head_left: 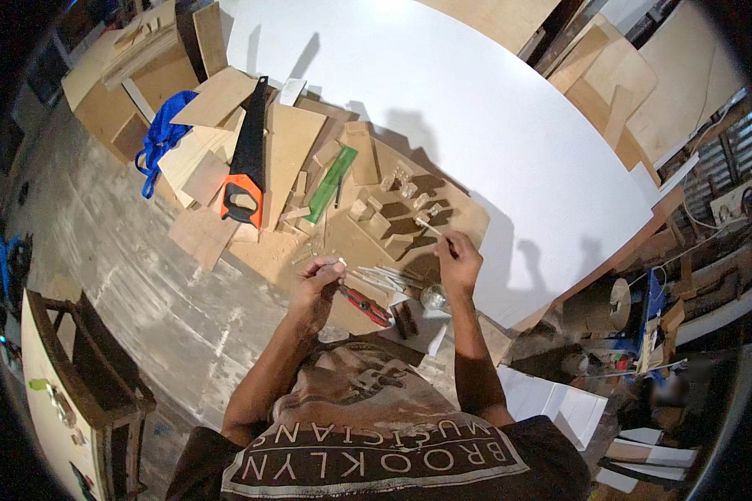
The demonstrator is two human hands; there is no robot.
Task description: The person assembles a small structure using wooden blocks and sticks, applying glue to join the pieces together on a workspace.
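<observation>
Right hand (458, 260): fingers pinched together on a thin pale stick (431, 227), which slants up and to the left from the fingertips, its far end over small wooden blocks (393, 209). Left hand (316, 280): fingers curled in and closed on a small pale piece (337, 262) that shows just beyond the thumb; what it is cannot be told.

Between the hands: a loose bundle of pale sticks (384, 277) lying on a brown board (355, 242). Just below them, red-handled pliers (366, 306), a dark brush (405, 321) and a small glass jar (434, 296), the jar close beside the right wrist.

On the brown board, above the hands: the small wooden blocks standing in a scattered group, casting long shadows; a green ruler (331, 184) lying slantwise to their left.

Further left: a handsaw (247, 159) with black blade and orange-and-black handle, resting on a heap of plywood offcuts (217, 150); a blue bag (160, 138) at the heap's edge.

Behind and to the right: a large white sheet (493, 108), partly under the brown board.

Floor (125, 259): grey concrete, stained. A dark wooden chair (100, 376) stands at lower left.
</observation>
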